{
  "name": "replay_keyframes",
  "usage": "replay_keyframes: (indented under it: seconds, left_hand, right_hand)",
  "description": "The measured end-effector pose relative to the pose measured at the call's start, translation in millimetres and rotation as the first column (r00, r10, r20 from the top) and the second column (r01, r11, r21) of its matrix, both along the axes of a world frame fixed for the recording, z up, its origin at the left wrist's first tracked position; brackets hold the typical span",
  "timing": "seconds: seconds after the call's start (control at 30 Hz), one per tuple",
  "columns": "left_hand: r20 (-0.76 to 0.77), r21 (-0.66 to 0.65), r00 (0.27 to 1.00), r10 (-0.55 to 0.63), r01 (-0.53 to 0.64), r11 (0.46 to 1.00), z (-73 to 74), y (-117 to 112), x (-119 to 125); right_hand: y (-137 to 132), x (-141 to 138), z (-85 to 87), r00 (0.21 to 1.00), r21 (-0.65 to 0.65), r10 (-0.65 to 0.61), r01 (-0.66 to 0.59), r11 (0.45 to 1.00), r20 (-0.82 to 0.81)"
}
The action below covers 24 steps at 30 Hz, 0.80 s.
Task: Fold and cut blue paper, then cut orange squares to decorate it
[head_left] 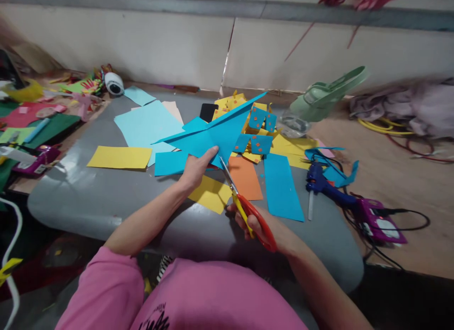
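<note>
My left hand (197, 168) pinches the near corner of a large folded blue paper sheet (216, 131) and holds it up over the grey table (88, 197). My right hand (260, 226) grips red and yellow scissors (244, 209). The blades point up toward the lower edge of the blue sheet, right beside my left fingers. Under them lie a yellow piece (211, 194) and an orange piece (244, 178) of paper.
A blue strip (282, 187), light blue sheets (145, 124), a yellow sheet (120, 157) and a pile of yellow and blue scraps (257, 131) cover the table. A blue glue gun (321, 186) lies at the right beside a purple device (381, 223) with cables. A green object (326, 94) stands behind.
</note>
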<state>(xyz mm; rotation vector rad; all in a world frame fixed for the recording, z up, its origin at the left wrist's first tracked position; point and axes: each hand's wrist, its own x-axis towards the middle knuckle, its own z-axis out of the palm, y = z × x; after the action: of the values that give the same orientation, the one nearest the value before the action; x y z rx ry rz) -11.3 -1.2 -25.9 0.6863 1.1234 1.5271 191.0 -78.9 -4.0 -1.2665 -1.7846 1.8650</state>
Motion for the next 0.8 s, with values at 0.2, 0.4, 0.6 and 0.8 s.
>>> replay_keyframes:
  seconds: [0.2,0.4,0.6,0.8]
  left_hand:
    - [-0.006,0.026,1.000,-0.001,0.001,1.000,-2.1,-0.2,-2.2]
    - [0.000,0.047,1.000,-0.013,0.013,0.999,-0.9,-1.8,-1.8]
    - [-0.015,0.030,1.000,-0.002,0.002,1.000,0.7,-2.3,-0.7]
    - [-0.010,0.016,1.000,-0.013,0.013,1.000,-1.1,-1.3,-0.8]
  right_hand:
    - [-0.4,1.7,1.8,0.999,-0.018,-0.001,0.000,1.000,-0.037]
    - [-0.1,2.3,-2.1,1.000,-0.003,0.014,-0.014,1.000,-0.019]
    - [0.6,-0.1,-1.7,1.000,0.001,0.004,-0.004,1.000,-0.009]
    - [1.4,-1.6,-0.3,1.000,0.023,0.014,-0.014,1.000,-0.004]
